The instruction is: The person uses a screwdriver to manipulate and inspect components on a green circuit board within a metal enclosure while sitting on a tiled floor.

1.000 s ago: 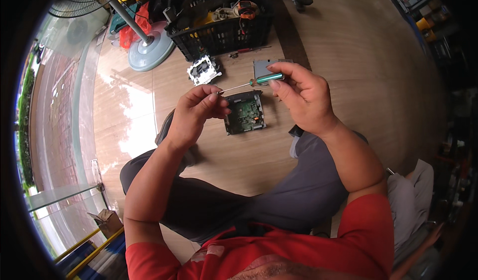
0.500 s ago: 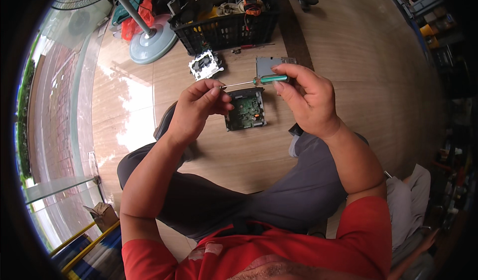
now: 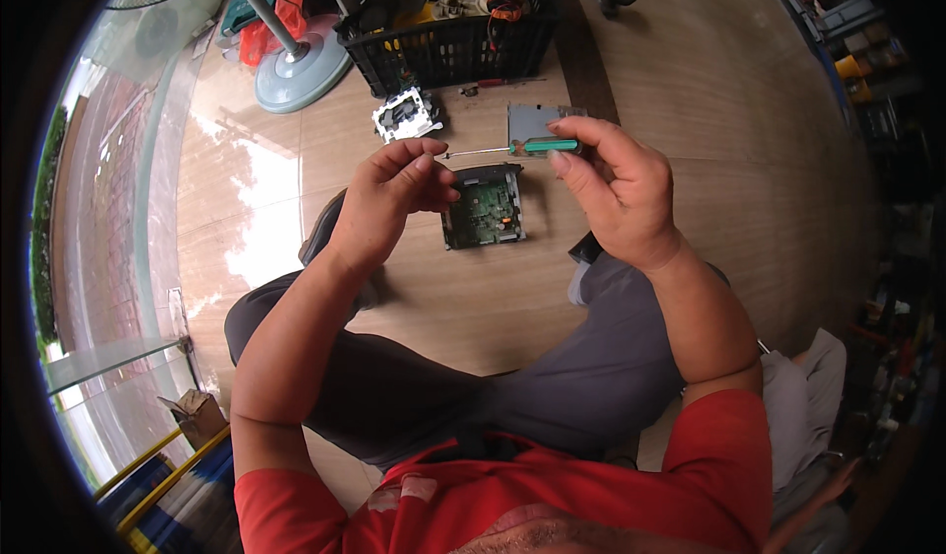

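Observation:
A screwdriver with a green, partly clear handle lies level in my right hand, gripped between thumb and fingers. Its thin metal shaft points left, and a tiny dark piece, perhaps a screw, shows at the tip. Close by that tip, my left hand is closed with thumb and forefinger together; whatever they pinch is too small to make out. Below the shaft, on the floor, rests an open electronic unit with a green circuit board in a dark frame. Part of its left side is behind my left fingers.
Beyond my hands lie a white-and-black metal mechanism and a flat grey metal cover. A black crate of tools stands at the back, beside a fan base. Another person's grey-clad leg is at the right.
The screwdriver has shifted slightly right with my right hand, and its tip has come away a little from my left fingertips. The view has moved slightly.

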Demonstrator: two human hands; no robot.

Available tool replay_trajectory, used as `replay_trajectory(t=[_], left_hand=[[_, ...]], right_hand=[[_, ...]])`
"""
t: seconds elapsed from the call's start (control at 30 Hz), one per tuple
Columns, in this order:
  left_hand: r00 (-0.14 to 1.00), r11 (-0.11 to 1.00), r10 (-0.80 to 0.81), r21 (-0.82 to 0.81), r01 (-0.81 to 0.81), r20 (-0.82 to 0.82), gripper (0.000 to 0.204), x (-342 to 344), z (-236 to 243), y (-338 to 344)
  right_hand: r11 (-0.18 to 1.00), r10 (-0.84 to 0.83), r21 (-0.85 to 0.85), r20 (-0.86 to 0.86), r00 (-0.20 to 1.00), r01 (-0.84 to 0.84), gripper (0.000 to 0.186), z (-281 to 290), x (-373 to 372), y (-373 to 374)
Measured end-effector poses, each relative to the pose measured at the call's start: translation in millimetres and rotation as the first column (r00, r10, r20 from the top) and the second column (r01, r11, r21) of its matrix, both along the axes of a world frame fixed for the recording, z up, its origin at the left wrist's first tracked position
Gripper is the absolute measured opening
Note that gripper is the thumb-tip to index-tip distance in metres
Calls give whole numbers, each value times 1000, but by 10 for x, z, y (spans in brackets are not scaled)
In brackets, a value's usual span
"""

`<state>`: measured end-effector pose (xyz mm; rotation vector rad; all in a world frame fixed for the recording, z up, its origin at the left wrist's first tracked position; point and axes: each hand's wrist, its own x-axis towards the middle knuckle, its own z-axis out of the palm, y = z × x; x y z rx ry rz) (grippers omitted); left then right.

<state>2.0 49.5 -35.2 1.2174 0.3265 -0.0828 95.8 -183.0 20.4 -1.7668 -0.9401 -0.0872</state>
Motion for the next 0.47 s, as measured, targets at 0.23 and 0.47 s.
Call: replay_trajectory(t=[0.23,0.47], left_hand=[[995,987,94,124,-99,43,27,48,17,205],[992,973,103,198,-116,75,37,170,-52,250]], right_hand=[[989,14,-145,88,996,-1,20,-41,-46,65],[924,123,-370,63,990,-91,18,-494,-125,183]])
